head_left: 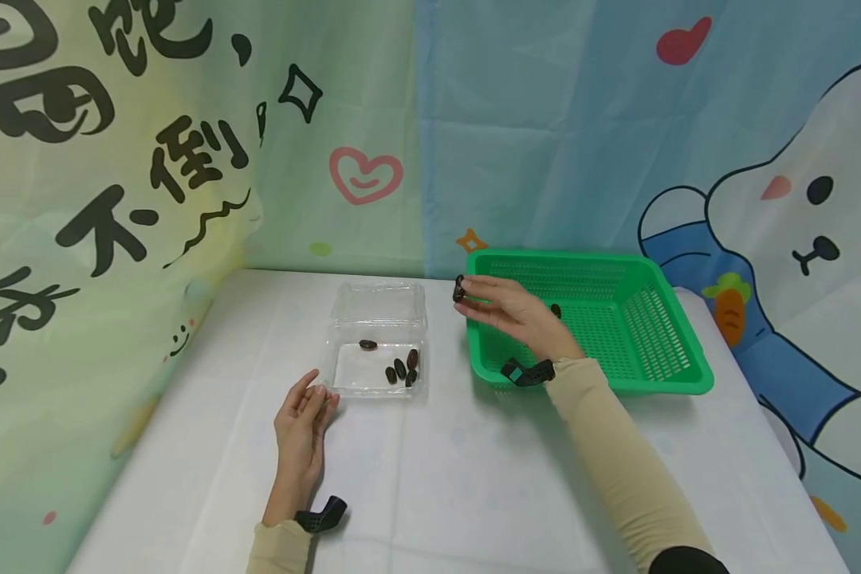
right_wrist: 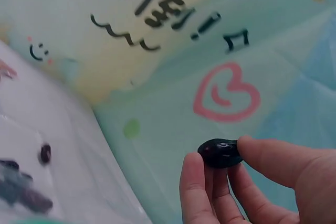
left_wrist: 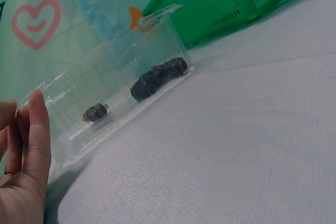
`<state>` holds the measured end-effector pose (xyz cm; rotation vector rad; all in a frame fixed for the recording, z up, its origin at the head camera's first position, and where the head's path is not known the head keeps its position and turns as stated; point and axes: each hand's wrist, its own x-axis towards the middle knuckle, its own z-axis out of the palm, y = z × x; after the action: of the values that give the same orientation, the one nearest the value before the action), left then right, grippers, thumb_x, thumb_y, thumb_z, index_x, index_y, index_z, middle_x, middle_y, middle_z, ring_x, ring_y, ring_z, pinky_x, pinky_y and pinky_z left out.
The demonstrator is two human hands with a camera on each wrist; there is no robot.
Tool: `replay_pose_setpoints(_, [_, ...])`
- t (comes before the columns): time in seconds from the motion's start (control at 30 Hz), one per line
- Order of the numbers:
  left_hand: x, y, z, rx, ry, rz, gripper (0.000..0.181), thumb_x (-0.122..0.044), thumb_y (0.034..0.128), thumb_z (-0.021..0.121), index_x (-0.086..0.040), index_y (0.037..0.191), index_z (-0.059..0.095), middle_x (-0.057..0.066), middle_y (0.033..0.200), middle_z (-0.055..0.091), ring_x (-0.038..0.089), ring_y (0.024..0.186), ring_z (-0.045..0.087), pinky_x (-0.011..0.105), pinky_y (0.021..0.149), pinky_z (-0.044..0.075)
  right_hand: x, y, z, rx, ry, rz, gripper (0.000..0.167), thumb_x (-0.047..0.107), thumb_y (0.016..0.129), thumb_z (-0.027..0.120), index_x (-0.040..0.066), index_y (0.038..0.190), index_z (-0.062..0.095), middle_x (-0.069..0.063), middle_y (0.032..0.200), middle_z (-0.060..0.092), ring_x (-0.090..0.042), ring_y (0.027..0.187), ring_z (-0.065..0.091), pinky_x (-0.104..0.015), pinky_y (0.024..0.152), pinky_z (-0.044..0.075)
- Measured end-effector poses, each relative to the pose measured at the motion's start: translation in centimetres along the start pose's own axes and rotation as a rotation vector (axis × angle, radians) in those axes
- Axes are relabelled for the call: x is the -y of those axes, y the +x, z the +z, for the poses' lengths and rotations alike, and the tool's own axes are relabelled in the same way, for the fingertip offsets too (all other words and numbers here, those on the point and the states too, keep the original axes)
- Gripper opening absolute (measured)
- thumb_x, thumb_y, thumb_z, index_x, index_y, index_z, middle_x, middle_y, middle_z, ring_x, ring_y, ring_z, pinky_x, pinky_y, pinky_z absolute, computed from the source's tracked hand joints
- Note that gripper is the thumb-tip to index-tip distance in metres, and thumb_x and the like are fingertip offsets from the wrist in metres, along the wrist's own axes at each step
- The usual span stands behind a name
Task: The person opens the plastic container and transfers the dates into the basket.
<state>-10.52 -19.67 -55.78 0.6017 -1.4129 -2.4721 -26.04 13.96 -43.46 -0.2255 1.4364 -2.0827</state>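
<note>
My right hand (head_left: 505, 311) pinches a small, shiny dark oval piece (right_wrist: 219, 153), fruit-like in shape, between thumb and fingertips. It is raised over the near-left rim of the green basket (head_left: 689, 351). A clear plastic box (head_left: 344, 375) stands on the table to the left with its lid (head_left: 380, 303) folded back. Several dark oval pieces (head_left: 399, 368) are grouped at the box's right side, and a single piece (head_left: 367, 345) lies apart near its back. At the front-left corner, my left hand (head_left: 303, 434) holds the box's edge between thumb and fingers.
Another dark piece (head_left: 556, 310) shows inside the basket, partly behind the right hand. A white cloth (head_left: 430, 494) covers the table. Behind it hangs a printed curtain (head_left: 531, 143) with hearts, lettering and a cartoon animal.
</note>
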Motion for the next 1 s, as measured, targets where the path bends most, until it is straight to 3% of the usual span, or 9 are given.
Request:
replay_pose_setpoints(0.07, [0.0, 0.0, 0.0, -0.001, -0.005, 0.004, 0.052, 0.0, 0.099, 0.068, 0.002, 0.148, 0.05, 0.0, 0.1, 0.064, 0.008, 0.084, 0.071, 0.021, 0.09, 0.066, -0.6, -1.1, -1.7, 0.081, -0.203, -0.13, 0.051, -0.004, 0.107, 0.051, 0.002, 0.156, 0.043, -0.016, 0.162, 0.039, -0.04, 0.149, 0.044, -0.035, 0.124, 0.046])
replay_pose_setpoints(0.17, [0.0, 0.0, -0.1, -0.001, -0.01, 0.007, 0.051, -0.001, 0.0993, 0.068, 0.002, 0.148, 0.051, 0.002, 0.1, 0.065, 0.009, 0.084, 0.071, 0.021, 0.09, 0.066, -1.3, -1.9, -4.1, 0.109, -0.492, -0.276, 0.055, -0.011, 0.106, 0.045, -0.003, 0.16, 0.034, -0.021, 0.168, 0.03, -0.045, 0.154, 0.034, -0.028, 0.122, 0.047])
replay_pose_setpoints(0.27, [-0.2, -0.1, -0.1, -0.005, -0.007, 0.01, 0.051, -0.002, 0.0993, 0.068, 0.001, 0.147, 0.051, 0.001, 0.1, 0.064, 0.009, 0.084, 0.071, 0.021, 0.089, 0.066, -1.0, -1.1, -5.1, 0.042, -0.279, -0.068, 0.055, -0.005, 0.108, 0.048, 0.0, 0.16, 0.035, -0.019, 0.166, 0.033, -0.039, 0.157, 0.031, -0.032, 0.128, 0.041])
replay_pose_setpoints(0.4, [-0.2, -0.1, 0.0, -0.007, -0.006, 0.008, 0.049, -0.001, 0.1006, 0.066, 0.001, 0.147, 0.052, 0.001, 0.099, 0.063, 0.009, 0.084, 0.071, 0.021, 0.089, 0.066, -0.3, 0.9, -5.7, -0.181, -0.023, 0.229, 0.052, 0.001, 0.106, 0.057, 0.0, 0.156, 0.043, -0.015, 0.155, 0.045, -0.034, 0.151, 0.041, -0.041, 0.127, 0.044])
replay_pose_setpoints(0.57, [-0.2, 0.0, 0.0, -0.003, 0.0, 0.001, 0.047, 0.002, 0.1025, 0.061, 0.002, 0.148, 0.05, -0.001, 0.097, 0.064, 0.008, 0.085, 0.071, 0.02, 0.089, 0.066, -0.2, 2.4, -6.3, -0.277, -0.194, 0.389, 0.049, -0.001, 0.105, 0.058, -0.007, 0.152, 0.044, -0.021, 0.157, 0.04, -0.035, 0.143, 0.049, -0.039, 0.119, 0.053])
replay_pose_setpoints(0.67, [-0.3, 0.0, 0.0, 0.004, 0.006, 0.009, 0.047, 0.002, 0.1032, 0.059, 0.002, 0.149, 0.048, -0.002, 0.097, 0.064, 0.007, 0.085, 0.07, 0.019, 0.089, 0.065, -0.3, 3.0, -6.4, -0.316, -0.267, 0.42, 0.049, 0.001, 0.104, 0.059, -0.009, 0.15, 0.045, -0.024, 0.159, 0.037, -0.033, 0.137, 0.055, -0.039, 0.119, 0.053])
replay_pose_setpoints(0.87, [-0.2, 0.0, 0.0, 0.003, -0.003, -0.004, 0.049, -0.002, 0.102, 0.064, 0.001, 0.148, 0.05, 0.0, 0.099, 0.063, 0.008, 0.085, 0.071, 0.02, 0.09, 0.065, -0.8, 3.6, -6.4, -0.384, -0.52, 0.475, 0.049, 0.011, 0.104, 0.063, -0.01, 0.145, 0.048, -0.025, 0.145, 0.05, -0.025, 0.107, 0.075, -0.04, 0.113, 0.058])
replay_pose_setpoints(1.0, [0.0, 0.0, 0.0, 0.005, -0.01, -0.002, 0.05, -0.004, 0.1009, 0.066, 0.001, 0.148, 0.05, 0.002, 0.1, 0.063, 0.008, 0.085, 0.071, 0.02, 0.091, 0.065, -1.0, 3.6, -6.3, -0.419, -0.578, 0.497, 0.055, 0.011, 0.104, 0.064, -0.012, 0.149, 0.042, -0.026, 0.142, 0.051, -0.018, 0.089, 0.076, -0.038, 0.108, 0.061])
